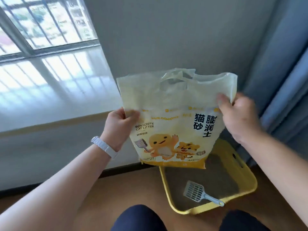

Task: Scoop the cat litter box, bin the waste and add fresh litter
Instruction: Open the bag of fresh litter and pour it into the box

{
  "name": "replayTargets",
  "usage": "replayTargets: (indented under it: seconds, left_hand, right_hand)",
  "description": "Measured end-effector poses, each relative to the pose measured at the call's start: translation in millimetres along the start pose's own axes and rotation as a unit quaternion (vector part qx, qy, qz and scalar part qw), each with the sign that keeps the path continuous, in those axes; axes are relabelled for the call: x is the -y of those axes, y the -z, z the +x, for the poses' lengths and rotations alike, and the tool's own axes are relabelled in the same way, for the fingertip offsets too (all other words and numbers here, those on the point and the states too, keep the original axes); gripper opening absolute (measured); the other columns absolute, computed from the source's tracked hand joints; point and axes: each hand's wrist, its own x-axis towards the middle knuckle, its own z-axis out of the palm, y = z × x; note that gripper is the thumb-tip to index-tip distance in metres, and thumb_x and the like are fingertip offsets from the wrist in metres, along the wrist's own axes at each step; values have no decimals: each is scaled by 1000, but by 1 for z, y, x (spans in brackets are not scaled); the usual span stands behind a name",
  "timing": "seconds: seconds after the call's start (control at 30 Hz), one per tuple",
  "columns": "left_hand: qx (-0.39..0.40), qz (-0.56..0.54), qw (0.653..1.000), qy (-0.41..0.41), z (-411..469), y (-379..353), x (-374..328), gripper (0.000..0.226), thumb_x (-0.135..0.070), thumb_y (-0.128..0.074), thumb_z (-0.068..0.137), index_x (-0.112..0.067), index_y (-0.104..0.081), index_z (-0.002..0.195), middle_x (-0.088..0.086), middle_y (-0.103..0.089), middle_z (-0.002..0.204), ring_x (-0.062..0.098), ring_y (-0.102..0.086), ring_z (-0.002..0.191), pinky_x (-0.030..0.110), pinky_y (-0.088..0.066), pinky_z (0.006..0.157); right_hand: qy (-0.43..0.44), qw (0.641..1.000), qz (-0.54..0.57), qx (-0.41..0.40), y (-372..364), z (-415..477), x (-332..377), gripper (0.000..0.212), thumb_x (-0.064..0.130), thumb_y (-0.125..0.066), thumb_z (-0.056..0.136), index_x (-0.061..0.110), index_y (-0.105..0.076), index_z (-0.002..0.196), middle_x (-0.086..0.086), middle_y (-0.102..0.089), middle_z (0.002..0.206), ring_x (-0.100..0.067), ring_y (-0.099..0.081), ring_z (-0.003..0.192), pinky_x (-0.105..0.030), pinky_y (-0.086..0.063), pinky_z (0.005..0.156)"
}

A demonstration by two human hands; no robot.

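I hold a pale yellow bag of bentonite cat litter (173, 124) upright in the air, above the far end of the litter box. My left hand (119, 127) pinches the bag's left edge, and my right hand (236, 114) grips its upper right edge. The bag's top looks open and crumpled, with a handle hole. Below it the yellow litter box (248, 179) sits on the wooden floor with grey litter inside. A light blue slotted scoop (198, 193) lies in the box, its handle resting on the near rim.
A grey wall and a white window ledge (55, 104) stand ahead and to the left. Blue curtains (283, 80) hang at the right, close to the box. My knees in dark trousers (141, 219) are at the bottom edge.
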Motion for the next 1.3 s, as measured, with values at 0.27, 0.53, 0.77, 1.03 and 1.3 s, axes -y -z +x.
replayTargets:
  seconds: [0.27, 0.53, 0.77, 1.03, 1.3]
  left_hand:
    - [-96, 57, 993, 27, -1, 151, 50, 8, -3, -68, 86, -8, -72, 83, -1, -74, 76, 12, -69, 71, 29, -54, 67]
    - [-133, 159, 972, 110, -5, 259, 106, 8, -21, -67, 89, -20, -74, 90, -6, -76, 81, 17, -70, 74, 31, -58, 69]
    - [-86, 250, 946, 189, -6, 319, 168, 13, -26, -65, 87, -14, -69, 90, 3, -72, 89, 24, -67, 85, 40, -56, 81]
    - [-20, 363, 898, 247, 5, 326, 238, 13, -26, -54, 92, -17, -60, 85, 8, -66, 85, 28, -62, 77, 30, -50, 67]
    - [-102, 307, 913, 248, 18, 296, 260, 11, -22, -52, 92, -14, -59, 88, 3, -61, 80, 24, -56, 74, 31, -42, 65]
  right_hand:
    - [33, 988, 12, 150, -142, -26, 32, 34, 28, -56, 97, 5, -55, 73, -14, -60, 70, -28, -58, 66, -34, -43, 59]
    - [37, 966, 21, 254, -255, -77, 31, 39, 28, -59, 96, 23, -46, 59, 18, -50, 49, -1, -43, 49, -19, -31, 48]
    - [-18, 950, -25, 310, -335, -118, 5, 33, 25, -55, 97, 12, -52, 67, 4, -51, 62, -11, -43, 57, -29, -32, 54]
    - [-29, 906, -223, 358, -390, -127, -39, 29, 30, -49, 99, 8, -67, 94, -9, -66, 87, -26, -59, 82, -32, -40, 65]
    - [-58, 882, -208, 419, -387, -107, -47, 18, 25, -51, 91, 22, -67, 100, 3, -69, 92, -20, -64, 87, -28, -48, 68]
